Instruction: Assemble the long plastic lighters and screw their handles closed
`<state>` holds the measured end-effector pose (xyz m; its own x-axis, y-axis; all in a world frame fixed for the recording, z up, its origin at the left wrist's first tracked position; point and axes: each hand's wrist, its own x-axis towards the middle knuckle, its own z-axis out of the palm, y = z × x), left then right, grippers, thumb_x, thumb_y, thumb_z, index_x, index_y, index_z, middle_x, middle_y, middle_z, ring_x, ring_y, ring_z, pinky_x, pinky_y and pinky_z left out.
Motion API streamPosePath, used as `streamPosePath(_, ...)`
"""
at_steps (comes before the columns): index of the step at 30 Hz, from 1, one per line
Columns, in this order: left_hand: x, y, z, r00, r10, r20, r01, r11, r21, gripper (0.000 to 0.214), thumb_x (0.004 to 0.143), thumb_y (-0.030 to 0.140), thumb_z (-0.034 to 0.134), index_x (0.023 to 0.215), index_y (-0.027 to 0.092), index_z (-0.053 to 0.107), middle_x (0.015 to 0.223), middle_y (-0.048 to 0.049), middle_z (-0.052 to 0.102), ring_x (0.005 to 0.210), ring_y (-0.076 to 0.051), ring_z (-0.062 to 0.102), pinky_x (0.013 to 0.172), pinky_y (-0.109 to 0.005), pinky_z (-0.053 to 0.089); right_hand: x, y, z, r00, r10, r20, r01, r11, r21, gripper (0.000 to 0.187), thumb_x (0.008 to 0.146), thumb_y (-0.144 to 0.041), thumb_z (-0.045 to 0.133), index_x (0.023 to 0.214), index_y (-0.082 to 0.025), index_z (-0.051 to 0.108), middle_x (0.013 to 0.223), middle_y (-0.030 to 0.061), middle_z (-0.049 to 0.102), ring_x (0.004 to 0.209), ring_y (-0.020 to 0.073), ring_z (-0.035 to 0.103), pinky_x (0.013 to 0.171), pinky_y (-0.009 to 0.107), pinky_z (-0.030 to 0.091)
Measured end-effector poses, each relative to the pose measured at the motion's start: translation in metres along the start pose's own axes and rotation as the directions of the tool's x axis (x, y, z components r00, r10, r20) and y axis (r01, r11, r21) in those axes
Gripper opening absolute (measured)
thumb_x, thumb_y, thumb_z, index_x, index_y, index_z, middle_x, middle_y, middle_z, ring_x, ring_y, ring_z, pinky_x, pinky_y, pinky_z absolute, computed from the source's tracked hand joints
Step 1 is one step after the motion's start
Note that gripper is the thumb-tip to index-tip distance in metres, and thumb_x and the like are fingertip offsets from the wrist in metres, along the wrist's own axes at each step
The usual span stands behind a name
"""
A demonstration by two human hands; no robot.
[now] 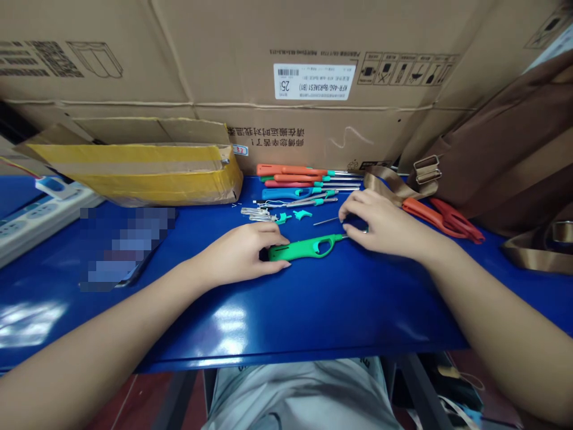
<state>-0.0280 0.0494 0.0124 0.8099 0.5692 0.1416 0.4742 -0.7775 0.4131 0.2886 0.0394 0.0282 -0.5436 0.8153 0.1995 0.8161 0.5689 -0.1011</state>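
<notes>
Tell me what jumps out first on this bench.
The bright green lighter at the middle of the blue table, its handle end gripped by the left hand, the right hand pinching its metal tip. Behind it lies a row of orange and blue lighters, with orange scissors to the right.

- we've got a big cardboard box (224,60) filling 12 o'clock
- yellow-taped package (147,170) at 10 o'clock
- white power strip (31,221) at 9 o'clock
- orange scissors (441,218) at 2 o'clock, just beside a brown strap (389,182)
</notes>
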Motion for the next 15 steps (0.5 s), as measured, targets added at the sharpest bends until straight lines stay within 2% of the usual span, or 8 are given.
streamPosePath(2, -0.001, 0.005, 0.0, 0.998, -0.056, 0.007, 0.056, 0.998, 0.037, 0.032, 0.093, 0.036, 0.069, 0.118, 0.016, 0.073, 0.106, -0.0074, 0.07, 0.095, -0.022, 0.068, 0.086, -0.034, 0.054, -0.001, 0.012, 0.003, 0.996, 0.079, -0.031, -0.081, 0.993, -0.084, 0.022, 0.091, -0.026, 0.053, 0.108, -0.019, 0.065, 0.111, 0.0145, 0.062, 0.111, 0.0352, 0.055, 0.095, 0.051, 0.048)
streamPosePath(4, -0.001, 0.01, 0.001, 0.993, -0.116, -0.011, 0.116, 0.991, 0.068, 0.031, 0.092, 0.035, 0.071, 0.117, 0.017, 0.073, 0.107, -0.0072, 0.07, 0.098, -0.024, 0.068, 0.086, -0.036, 0.054, -0.002, 0.026, 0.008, 0.989, 0.148, -0.004, -0.147, 0.979, -0.142, 0.034, 0.089, -0.027, 0.056, 0.121, -0.018, 0.062, 0.121, 0.0184, 0.061, 0.118, 0.0399, 0.053, 0.097, 0.057, 0.047)
streamPosePath(5, -0.001, 0.012, 0.002, 0.991, -0.13, -0.006, 0.131, 0.989, 0.065, 0.03, 0.092, 0.035, 0.071, 0.116, 0.017, 0.073, 0.107, -0.007, 0.07, 0.098, -0.024, 0.067, 0.086, -0.036, 0.054, -0.003, 0.033, 0.01, 0.987, 0.161, 0.02, -0.156, 0.978, -0.141, 0.034, 0.089, -0.028, 0.056, 0.121, -0.018, 0.062, 0.122, 0.019, 0.061, 0.118, 0.0406, 0.053, 0.097, 0.058, 0.047)
streamPosePath(9, -0.001, 0.016, 0.004, 0.985, -0.171, -0.001, 0.171, 0.985, 0.036, 0.03, 0.091, 0.034, 0.072, 0.115, 0.018, 0.073, 0.106, -0.0065, 0.069, 0.096, -0.024, 0.068, 0.084, -0.036, 0.054, -0.003, 0.05, 0.011, 0.994, 0.077, 0.076, -0.082, 0.994, 0.067, 0.019, 0.091, -0.032, 0.054, 0.103, -0.02, 0.061, 0.106, 0.0141, 0.066, 0.099, 0.0305, 0.062, 0.09, 0.048, 0.052)
streamPosePath(12, -0.001, 0.016, 0.006, 0.986, -0.164, -0.006, 0.164, 0.986, 0.021, 0.031, 0.091, 0.034, 0.071, 0.119, 0.019, 0.072, 0.108, -0.0066, 0.069, 0.098, -0.024, 0.068, 0.084, -0.035, 0.054, 0.001, 0.041, 0.007, 0.993, 0.093, 0.068, -0.102, 0.983, 0.151, 0.023, 0.094, -0.038, 0.052, 0.105, -0.02, 0.06, 0.103, 0.0123, 0.069, 0.092, 0.0292, 0.066, 0.083, 0.045, 0.053)
streamPosePath(15, -0.003, 0.017, 0.01, 0.988, -0.153, -0.024, 0.153, 0.988, -0.006, 0.034, 0.094, 0.037, 0.066, 0.123, 0.021, 0.07, 0.111, -0.0066, 0.066, 0.095, -0.022, 0.068, 0.083, -0.034, 0.054, 0.013, 0.016, 0.005, 0.991, 0.133, -0.036, -0.123, 0.972, 0.201, 0.027, 0.1, -0.04, 0.046, 0.112, -0.02, 0.059, 0.112, 0.014, 0.07, 0.1, 0.0306, 0.067, 0.088, 0.046, 0.052)
